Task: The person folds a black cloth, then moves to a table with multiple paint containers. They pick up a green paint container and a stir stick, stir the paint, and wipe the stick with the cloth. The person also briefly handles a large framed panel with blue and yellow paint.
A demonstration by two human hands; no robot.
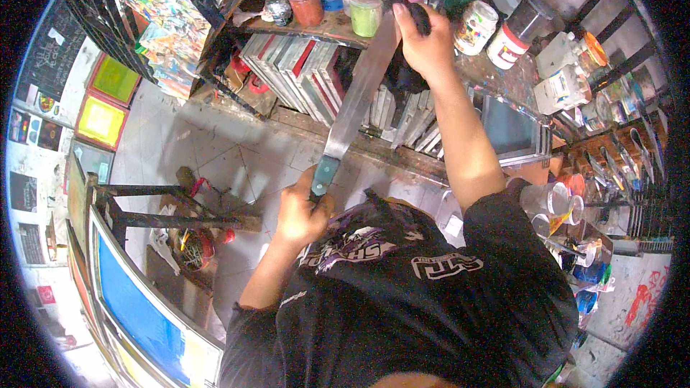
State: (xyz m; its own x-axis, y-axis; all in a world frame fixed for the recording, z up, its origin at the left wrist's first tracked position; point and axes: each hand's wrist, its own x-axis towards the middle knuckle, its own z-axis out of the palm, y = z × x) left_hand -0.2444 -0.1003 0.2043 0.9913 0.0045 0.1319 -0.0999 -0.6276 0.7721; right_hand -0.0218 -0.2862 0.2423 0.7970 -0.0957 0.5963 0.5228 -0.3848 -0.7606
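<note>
A long spatula with a flat, grey metal blade [357, 104] and a green handle slants up and to the right in front of my body. My left hand [298, 214] is closed around its handle. Close to the far tip, my right hand [425, 42] pinches a black cloth [415, 16] against the blade, thumb lying along the metal. Some of the cloth is hidden behind my fingers.
Tubs of coloured ink, one light green [366, 11], stand on the stained shelf [330, 29] ahead. Framed screens [291, 75] are stacked below. White jars [474, 27] sit farther right. At left are a dark wooden stand [151, 220] and a blue screen [140, 298].
</note>
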